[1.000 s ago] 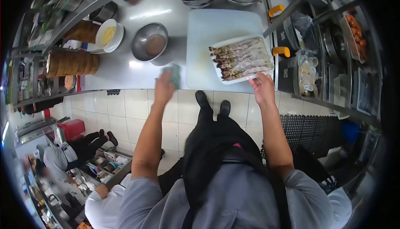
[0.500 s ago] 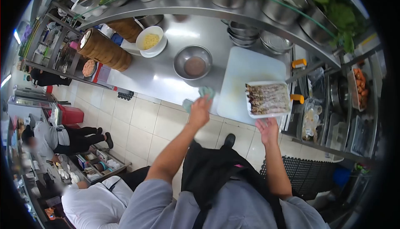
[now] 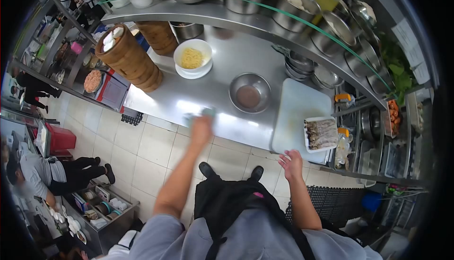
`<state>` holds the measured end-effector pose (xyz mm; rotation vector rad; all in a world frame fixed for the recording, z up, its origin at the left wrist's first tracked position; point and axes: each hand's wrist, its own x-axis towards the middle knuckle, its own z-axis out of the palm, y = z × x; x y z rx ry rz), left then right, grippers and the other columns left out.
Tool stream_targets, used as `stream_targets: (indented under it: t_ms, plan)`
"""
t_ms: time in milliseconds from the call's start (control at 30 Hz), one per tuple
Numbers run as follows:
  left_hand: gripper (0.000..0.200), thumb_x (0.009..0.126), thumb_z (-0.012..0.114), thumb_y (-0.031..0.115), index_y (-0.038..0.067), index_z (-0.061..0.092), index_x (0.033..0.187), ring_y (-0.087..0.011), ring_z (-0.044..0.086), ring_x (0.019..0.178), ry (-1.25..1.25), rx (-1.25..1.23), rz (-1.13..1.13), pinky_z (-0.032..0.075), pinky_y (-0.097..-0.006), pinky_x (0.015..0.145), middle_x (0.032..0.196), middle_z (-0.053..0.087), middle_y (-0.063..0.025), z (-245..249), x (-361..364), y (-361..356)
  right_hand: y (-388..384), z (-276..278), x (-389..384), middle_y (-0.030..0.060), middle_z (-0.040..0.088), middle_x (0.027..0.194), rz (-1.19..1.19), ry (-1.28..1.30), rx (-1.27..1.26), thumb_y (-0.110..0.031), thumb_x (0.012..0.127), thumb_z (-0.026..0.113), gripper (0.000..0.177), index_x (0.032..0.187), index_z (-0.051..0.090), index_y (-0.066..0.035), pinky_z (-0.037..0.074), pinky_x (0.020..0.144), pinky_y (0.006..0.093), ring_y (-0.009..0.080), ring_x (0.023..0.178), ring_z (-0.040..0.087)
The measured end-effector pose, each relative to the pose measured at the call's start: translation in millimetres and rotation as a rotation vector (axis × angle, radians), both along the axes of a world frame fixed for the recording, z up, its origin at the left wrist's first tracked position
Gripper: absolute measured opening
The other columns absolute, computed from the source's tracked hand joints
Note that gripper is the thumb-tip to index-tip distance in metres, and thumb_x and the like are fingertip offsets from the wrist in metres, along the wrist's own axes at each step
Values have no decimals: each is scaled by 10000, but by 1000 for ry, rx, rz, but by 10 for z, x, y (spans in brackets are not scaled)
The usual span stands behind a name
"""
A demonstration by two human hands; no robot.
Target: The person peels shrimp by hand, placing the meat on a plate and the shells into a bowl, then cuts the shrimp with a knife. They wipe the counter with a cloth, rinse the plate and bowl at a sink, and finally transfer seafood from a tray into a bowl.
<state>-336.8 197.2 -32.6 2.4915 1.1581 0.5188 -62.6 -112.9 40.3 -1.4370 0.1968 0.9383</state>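
Observation:
My left hand point(image 3: 202, 130), blurred by motion, is closed on a grey-green cloth point(image 3: 210, 112) and presses it on the steel counter point(image 3: 158, 100) near the front edge. Just past the front edge of the white cutting board point(image 3: 302, 101), my right hand point(image 3: 292, 164) is raised with its fingers apart and nothing in it. On the board's right front part rests a white tray point(image 3: 307, 147) of greyish, dark-striped pieces that look like prawns point(image 3: 322, 134). Between the cloth and the board stands a metal bowl point(image 3: 235, 90) with something brownish at its bottom.
A white bowl point(image 3: 204, 47) of yellow shreds stands farther back, beside stacked bamboo steamers point(image 3: 130, 61). Nested metal bowls point(image 3: 299, 66) sit behind the board. An overhead shelf point(image 3: 198, 13) carries several metal pots. At left, a person point(image 3: 49, 170) stands by another counter.
My left hand has moved left along the counter with the cloth. My right hand has come away from the tray's front edge. The head view has shifted, moving the whole scene.

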Motion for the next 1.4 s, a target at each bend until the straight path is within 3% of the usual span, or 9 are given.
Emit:
stream_targets:
  t_ms: [67, 133, 467, 700, 833, 967, 1300, 1367, 1400]
  plan:
    - [254, 767, 560, 11, 16, 683, 989, -414, 621, 985, -304, -378, -122, 466, -507, 849, 1027, 684, -195, -231, 570, -693, 603, 1, -150, 128, 574, 1113, 113, -65, 92, -223, 943, 587, 230, 1110, 480, -106, 574, 750, 452, 346, 992, 652]
    - [404, 811, 599, 107, 92, 686, 1205, -318, 526, 1270, -135, -13, -433, 423, -532, 958, 1342, 597, -115, 72, 791, -1199, 1290, -37, -216, 153, 568, 1129, 92, -41, 77, -204, 933, 632, 277, 1130, 485, -76, 586, 810, 470, 369, 1045, 647]
    - [410, 837, 609, 131, 112, 657, 1244, -319, 366, 1425, -157, -7, -548, 309, -570, 1110, 1469, 485, -100, 20, 1557, -1194, 2451, -213, 535, 140, 566, 983, 38, 44, -20, -17, 849, 592, 203, 1044, 536, -11, 638, 658, 426, 280, 813, 618]
    - [403, 905, 534, 164, 60, 625, 1284, -382, 403, 1391, 2, 130, 279, 298, -597, 1123, 1471, 482, -185, -46, 1817, -1, 2238, 232, 632, 91, 608, 1018, 101, -79, 29, -17, 854, 582, 246, 1086, 536, -85, 605, 730, 405, 262, 865, 641]
    - [301, 944, 501, 135, -10, 631, 1173, -412, 571, 1075, -103, 384, 735, 404, -525, 928, 1200, 626, -222, -405, 110, 919, 1967, -27, 667, 112, 589, 1099, 139, -28, -8, -18, 867, 569, 326, 1181, 513, -85, 590, 744, 408, 306, 950, 626]
    - [454, 812, 475, -31, -47, 612, 1244, -416, 624, 1091, -166, -237, 1073, 490, -473, 966, 1162, 650, -262, -313, -1992, 1206, 1707, -187, 576, 90, 622, 961, 87, 2, 18, -6, 851, 588, 222, 1049, 521, -83, 621, 663, 407, 264, 797, 666]
    - [610, 970, 619, 380, 102, 451, 1486, -418, 443, 1363, 121, 58, 288, 403, -503, 1073, 1486, 426, -296, 927, -70, 595, 1406, 118, 239, 73, 631, 922, 303, 37, 70, -1, 835, 620, 297, 1118, 555, -66, 629, 608, 378, 206, 757, 673]
    - [634, 978, 597, 294, 111, 358, 1536, -335, 507, 1311, -471, -876, 36, 477, -475, 1002, 1432, 493, -241, 1042, 527, 225, 1348, 163, 128, 74, 632, 986, 339, 36, 98, -29, 863, 639, 278, 1127, 562, -75, 629, 625, 375, 206, 823, 676]
    - [634, 978, 597, 294, 111, 358, 1536, -335, 507, 1311, -461, -908, -26, 477, -475, 1002, 1432, 493, -241, 960, 683, 94, 1296, 104, 97, 79, 636, 1037, 364, 33, 81, -48, 881, 653, 275, 1140, 563, -78, 630, 643, 376, 210, 882, 681]
